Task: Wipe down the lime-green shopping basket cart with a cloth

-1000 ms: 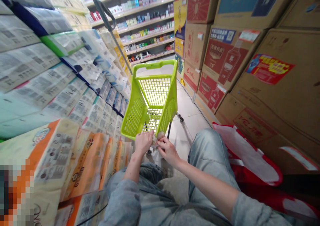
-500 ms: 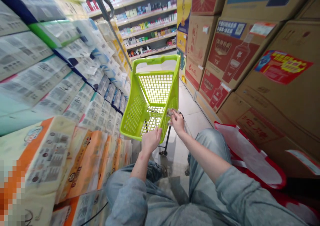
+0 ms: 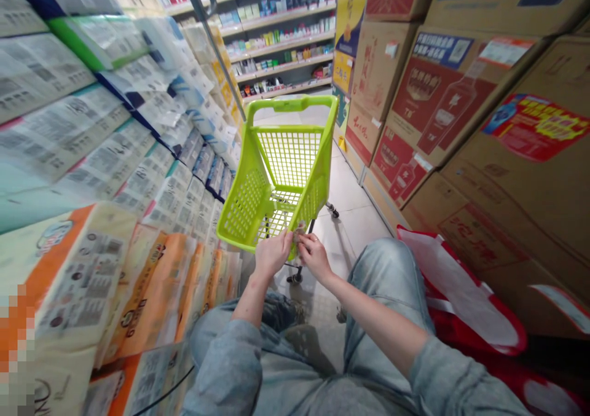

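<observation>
As two hands (image 3: 273,251) (image 3: 314,257) meet, one cart (image 3: 249,201)

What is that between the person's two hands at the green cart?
In the head view, a small greyish wad sits between the left hand and right hand, against the green cart's near rim.

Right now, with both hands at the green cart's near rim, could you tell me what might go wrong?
The cart stands on wheels, so pressure from the left hand and right hand could roll it away. The small wad pinched between them might drop through the mesh.
</observation>
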### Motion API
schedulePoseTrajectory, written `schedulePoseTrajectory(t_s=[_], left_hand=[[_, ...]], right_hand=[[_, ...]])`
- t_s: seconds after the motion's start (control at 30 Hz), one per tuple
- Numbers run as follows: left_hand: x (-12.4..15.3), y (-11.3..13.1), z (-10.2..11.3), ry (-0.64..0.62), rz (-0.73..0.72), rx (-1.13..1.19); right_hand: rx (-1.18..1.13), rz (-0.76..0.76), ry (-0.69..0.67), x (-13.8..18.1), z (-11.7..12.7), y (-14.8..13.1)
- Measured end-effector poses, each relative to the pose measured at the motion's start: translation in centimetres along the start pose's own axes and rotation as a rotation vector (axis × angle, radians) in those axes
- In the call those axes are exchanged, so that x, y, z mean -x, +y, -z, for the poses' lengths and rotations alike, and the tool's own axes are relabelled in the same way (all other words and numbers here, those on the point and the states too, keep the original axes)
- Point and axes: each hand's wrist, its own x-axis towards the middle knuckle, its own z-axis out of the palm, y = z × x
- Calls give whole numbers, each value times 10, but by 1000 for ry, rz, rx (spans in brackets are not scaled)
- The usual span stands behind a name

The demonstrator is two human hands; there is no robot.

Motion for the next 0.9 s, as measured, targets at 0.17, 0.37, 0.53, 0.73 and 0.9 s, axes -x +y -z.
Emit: schedulePoseTrajectory(t_s=[0.17,0.37,0.53,0.73,0.9], left_hand=[[2,-6,-1,1,-3,9],[1,-4,-2,5,-11,10],[1,-7,-2,2,3,10],[4,-6,1,-25,12,-6],[5,-2,0,-15,-14,-34]], right_hand=[[34,-167,276,-56,17,1],[90,-105,181,-75,13,-6],[57,8,40,-28,3,-2],[-1,28,66,-12,2,-3],[76,152,31,-17,1,-11]])
